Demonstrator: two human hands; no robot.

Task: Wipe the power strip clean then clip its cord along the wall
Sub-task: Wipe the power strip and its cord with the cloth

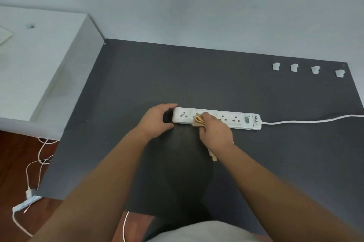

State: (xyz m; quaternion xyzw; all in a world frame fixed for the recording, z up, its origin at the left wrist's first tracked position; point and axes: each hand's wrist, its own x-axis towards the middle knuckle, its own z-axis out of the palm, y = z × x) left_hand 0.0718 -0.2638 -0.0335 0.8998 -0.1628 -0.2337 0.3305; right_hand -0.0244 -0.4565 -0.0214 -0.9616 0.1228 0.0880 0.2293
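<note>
Hidden: our right hand (pixel 214 130) clamps the cloth (pixel 198 121), covering middle sockets of the power strip (pixel 216 118).
Cut off: the cord (pixel 307 121) leaves the worktop's (pixel 256 163) right edge.
Left hand (pixel 157 120): fingers curled round the strip's end.
Count: four clips (pixel 276 66), far right corner.

A dark grey, matte rectangular tabletop (pixel 197 76) fills the middle of the view. Behind its far edge rises a plain pale blue-grey wall (pixel 197 1). To the tabletop's left stands a white box-like cabinet (pixel 39 68), its flat top higher than the tabletop and its corner meeting the tabletop's far left corner. Below the tabletop's left and near edges shows a reddish-brown wooden floor (pixel 13 155), where thin white cables (pixel 40 155) trail in loops. The light is soft and even.
</note>
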